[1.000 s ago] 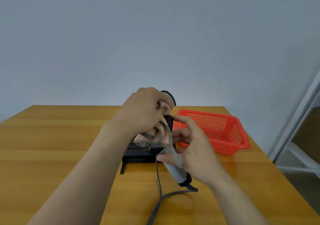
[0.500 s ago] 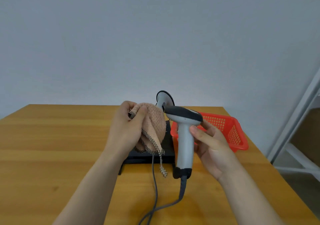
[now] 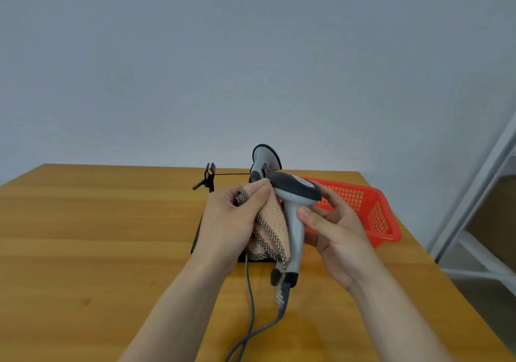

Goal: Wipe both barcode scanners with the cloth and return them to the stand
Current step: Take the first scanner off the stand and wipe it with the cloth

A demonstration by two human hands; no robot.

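– Now, what has changed?
– Half a second ago the cloth (image 3: 272,222) sat clear of the held scanner (image 3: 296,194). The left hand (image 3: 231,219), fingers pinching it, now presses it against the nose, so I judge wiping is under way. The right hand (image 3: 335,227) is curled round the handle, upright above the stand (image 3: 196,236).
– Second scanner? Markings?
– The second scanner (image 3: 264,158) is behind, apparently docked. No legible brand or label.
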